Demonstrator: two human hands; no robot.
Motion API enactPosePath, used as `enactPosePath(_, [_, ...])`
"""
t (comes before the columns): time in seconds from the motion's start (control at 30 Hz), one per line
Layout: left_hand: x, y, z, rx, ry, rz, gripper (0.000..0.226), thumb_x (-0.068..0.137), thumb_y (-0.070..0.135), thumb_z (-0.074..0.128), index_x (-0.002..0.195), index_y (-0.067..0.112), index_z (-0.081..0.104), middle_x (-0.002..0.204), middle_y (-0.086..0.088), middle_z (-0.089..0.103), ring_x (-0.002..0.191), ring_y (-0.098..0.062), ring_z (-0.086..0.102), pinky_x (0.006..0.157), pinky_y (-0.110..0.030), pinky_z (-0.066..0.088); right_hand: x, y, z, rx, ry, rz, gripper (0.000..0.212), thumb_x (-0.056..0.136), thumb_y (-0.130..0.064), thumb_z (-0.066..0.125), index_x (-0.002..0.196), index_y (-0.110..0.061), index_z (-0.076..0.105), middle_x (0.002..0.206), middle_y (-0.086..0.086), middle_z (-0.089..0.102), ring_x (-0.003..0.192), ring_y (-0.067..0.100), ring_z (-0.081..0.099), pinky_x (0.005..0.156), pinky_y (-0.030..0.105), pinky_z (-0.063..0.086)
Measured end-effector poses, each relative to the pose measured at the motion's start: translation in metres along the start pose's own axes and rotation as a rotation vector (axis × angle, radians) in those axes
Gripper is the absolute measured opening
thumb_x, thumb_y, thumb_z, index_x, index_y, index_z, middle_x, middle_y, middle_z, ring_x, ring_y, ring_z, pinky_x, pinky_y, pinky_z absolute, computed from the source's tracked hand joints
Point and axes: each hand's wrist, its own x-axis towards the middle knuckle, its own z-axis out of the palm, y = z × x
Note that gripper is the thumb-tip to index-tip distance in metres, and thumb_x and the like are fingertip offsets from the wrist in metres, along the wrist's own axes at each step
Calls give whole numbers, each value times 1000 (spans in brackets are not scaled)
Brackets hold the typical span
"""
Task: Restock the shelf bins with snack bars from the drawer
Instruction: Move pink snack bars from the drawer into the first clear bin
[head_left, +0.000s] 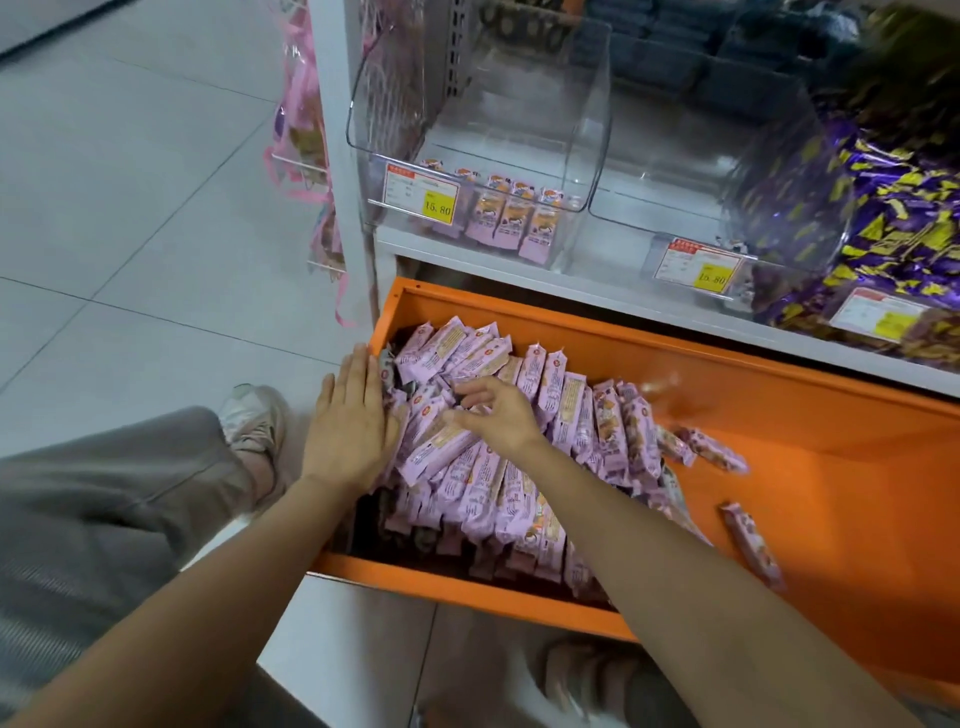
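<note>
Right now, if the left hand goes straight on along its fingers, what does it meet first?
Likely the white shelf upright at the orange drawer's back-left corner; the left hand points there, depth unclear.

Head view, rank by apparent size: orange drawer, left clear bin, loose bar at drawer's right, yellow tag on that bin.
1. orange drawer
2. left clear bin
3. loose bar
4. yellow tag
Bar sits nearer the camera, so last pair unsure.
</note>
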Motion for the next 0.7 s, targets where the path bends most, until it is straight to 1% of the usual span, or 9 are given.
enactPosePath(0.07, [1, 4, -2, -4, 24, 78, 67, 97, 42, 25, 146, -3, 36, 155, -24, 29, 144, -37, 28, 118, -51, 22, 1, -6, -5, 62, 46, 5, 34, 81, -11, 78, 112, -7, 65, 98, 3, 64, 93, 14, 61, 79, 12, 49])
enactPosePath(0.13, [1, 12, -5, -23, 3, 236, 65, 97, 45, 28, 141, 1, 46, 148, -21, 42, 138, -36, 39, 116, -46, 25, 4, -13, -10, 127, 79, 5, 27, 82, -8, 77, 107, -8, 66, 95, 4, 66, 91, 16, 62, 79, 21, 54])
enactPosePath(0.23, [0, 24, -6, -85, -41, 346, 66, 92, 57, 39, 134, 8, 53, 125, -10, 59, 115, -28, 55, 98, -39, 39, 7, -25, -15, 188, 71, -3, 24, 82, -11, 77, 104, -10, 66, 89, 4, 68, 86, 17, 65, 82, 28, 55])
enactPosePath(0.33, [2, 26, -1, -199, -25, 260, 54, 89, 40, 64, 132, 8, 53, 122, -9, 60, 113, -28, 56, 93, -37, 44, 8, -29, -20, 208, 49, -18, 16, 89, -17, 71, 102, -10, 66, 96, 6, 70, 92, 19, 67, 87, 31, 53])
enactPosePath(0.4, [4, 26, -1, -267, -16, 184, 47, 91, 31, 65, 131, 8, 55, 123, -10, 61, 111, -29, 58, 90, -37, 44, 8, -26, -27, 188, 85, -12, 19, 98, -26, 59, 106, -10, 66, 106, 5, 71, 99, 20, 67, 88, 30, 53])
enactPosePath(0.47, [6, 28, -1, -334, -22, 128, 45, 95, 32, 60, 134, 10, 54, 125, -10, 60, 112, -28, 57, 92, -36, 44, 4, -20, -35, 59, 126, 3, 27, 104, -27, 44, 111, -12, 66, 109, 2, 69, 92, 19, 66, 76, 25, 51])
enactPosePath(0.53, [6, 34, -1, -397, -39, 89, 46, 97, 32, 57, 136, 10, 53, 128, -8, 54, 114, -25, 54, 95, -33, 42, -2, -10, -40, -122, 137, 14, 28, 104, -19, 39, 110, -10, 65, 103, 7, 68, 72, 17, 58, 60, 23, 43])
enactPosePath(0.6, [6, 40, -1, -426, -61, 61, 48, 98, 35, 55, 138, 9, 52, 130, -8, 48, 115, -25, 52, 97, -33, 42, -8, -2, -43, -292, 69, 37, 22, 101, -18, 45, 107, -7, 63, 103, 10, 67, 66, 19, 53, 60, 32, 44])
enactPosePath(0.7, [7, 44, 1, -419, -101, 39, 54, 98, 42, 51, 141, 9, 49, 128, -8, 49, 114, -26, 52, 97, -37, 44, -14, 5, -40, -442, -142, 126, 22, 93, -28, 65, 90, -7, 63, 72, 2, 50, 60, 19, 44, 64, 34, 38])
